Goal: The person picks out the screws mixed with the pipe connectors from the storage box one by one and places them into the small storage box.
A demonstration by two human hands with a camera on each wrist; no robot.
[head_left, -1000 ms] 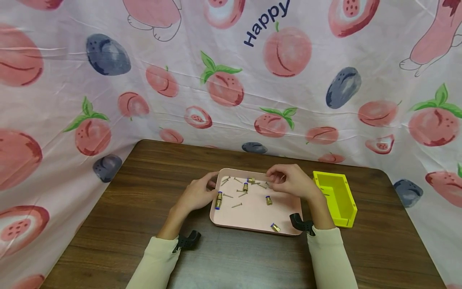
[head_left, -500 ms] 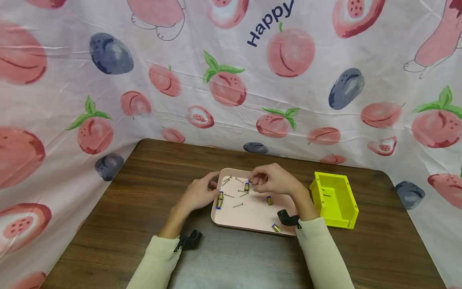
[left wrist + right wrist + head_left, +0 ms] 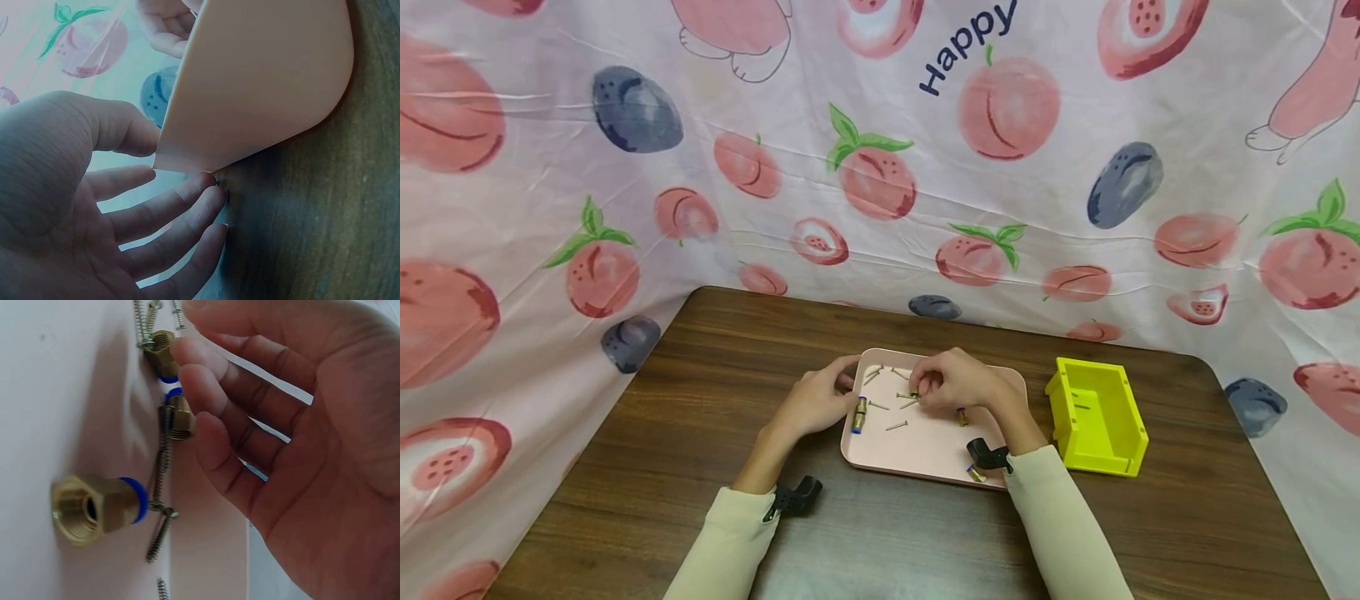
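Observation:
My left hand (image 3: 816, 402) holds the left rim of a shallow pink tray (image 3: 917, 454). In the left wrist view its thumb is over the rim, and its fingers touch the outer wall. My right hand (image 3: 958, 383) is over the tray's back half, fingers loosely curled. Its fingertips are close beside a brass threaded fitting (image 3: 164, 356) with a blue ring; whether they touch it I cannot tell. A second fitting (image 3: 181, 419) lies beneath the fingers. Another fitting (image 3: 94, 506) lies nearer the camera, among small screws (image 3: 161, 534). Part of the tray's back is hidden by the hand.
A yellow bin (image 3: 1135, 425) with small screws inside stands right of the tray on the wooden table (image 3: 760, 333). Fittings (image 3: 859, 415) lie by the tray's left wall, and one fitting (image 3: 976, 474) near the front right corner. A fruit-print curtain (image 3: 820, 275) hangs behind.
My right hand has moved left across the tray, from its back right to the fittings and screws nearer the middle. My left hand has stayed on the tray's rim.

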